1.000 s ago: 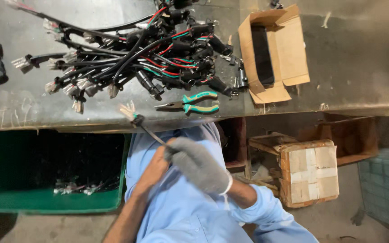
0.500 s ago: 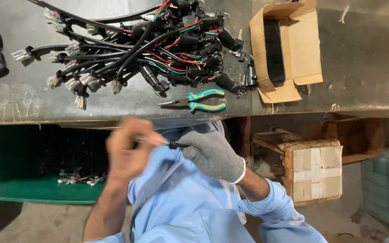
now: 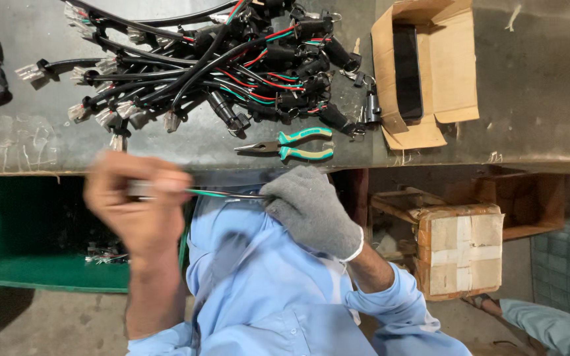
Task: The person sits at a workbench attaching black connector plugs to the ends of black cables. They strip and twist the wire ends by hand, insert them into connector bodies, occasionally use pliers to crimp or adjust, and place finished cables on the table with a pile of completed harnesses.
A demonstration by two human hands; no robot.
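Wire [image 3: 225, 194] stretched between hands, below tabletop [image 3: 232, 148] edge, 6 o'clock from pliers [image 3: 291, 144]. Left hand [image 3: 141, 206] blurry, pinching one end; gloved right hand [image 3: 311, 211] gripping other. Hard tug could snap wire, slip from fingers.

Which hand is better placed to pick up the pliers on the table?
Probably the right hand: gloved, it sits just below the pliers, pinching one end of the wire. The bare left hand grips the other end, farther off to the side.
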